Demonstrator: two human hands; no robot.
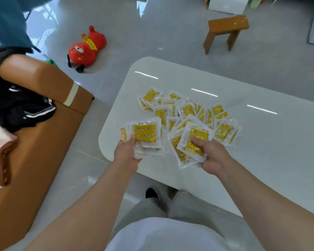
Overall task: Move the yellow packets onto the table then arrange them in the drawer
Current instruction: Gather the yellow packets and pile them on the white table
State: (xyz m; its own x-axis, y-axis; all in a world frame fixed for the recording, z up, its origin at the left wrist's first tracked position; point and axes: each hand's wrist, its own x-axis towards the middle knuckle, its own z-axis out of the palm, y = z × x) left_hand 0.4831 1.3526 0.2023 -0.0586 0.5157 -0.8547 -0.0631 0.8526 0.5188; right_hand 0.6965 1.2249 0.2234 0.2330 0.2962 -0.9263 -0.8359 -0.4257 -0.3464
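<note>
Several yellow packets [188,110] in clear wrappers lie in a loose heap on the white table [261,142], near its left end. My left hand [126,153] grips a stack of packets [145,133] over the table's near-left corner, thumb on the top one. My right hand [213,156] grips another stack of packets [192,147] just to the right, above the table's front edge. No drawer is in view.
A brown leather sofa [40,138] with dark clothes on it stands to the left. On the grey floor beyond lie a red plush toy [87,48] and a small wooden stool [227,31]. My legs are below the table's edge.
</note>
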